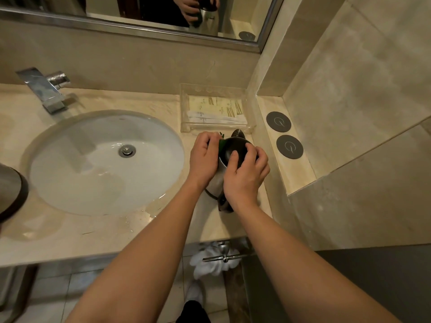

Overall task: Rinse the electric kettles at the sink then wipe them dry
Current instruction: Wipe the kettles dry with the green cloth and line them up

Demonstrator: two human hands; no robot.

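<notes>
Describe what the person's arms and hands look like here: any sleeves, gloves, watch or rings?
Both forearms are bare to the frame's bottom edge, with no sleeves showing. The left hand and right hand wear no gloves; no watch, bracelet or ring is visible on the wrists or fingers.

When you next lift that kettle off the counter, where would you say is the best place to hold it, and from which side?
Probably by the dark handle at the near side of the electric kettle, reaching in from the counter's front edge. The kettle stands upright with its spout pointing away toward the clear tray, so the handle faces the person.
</notes>
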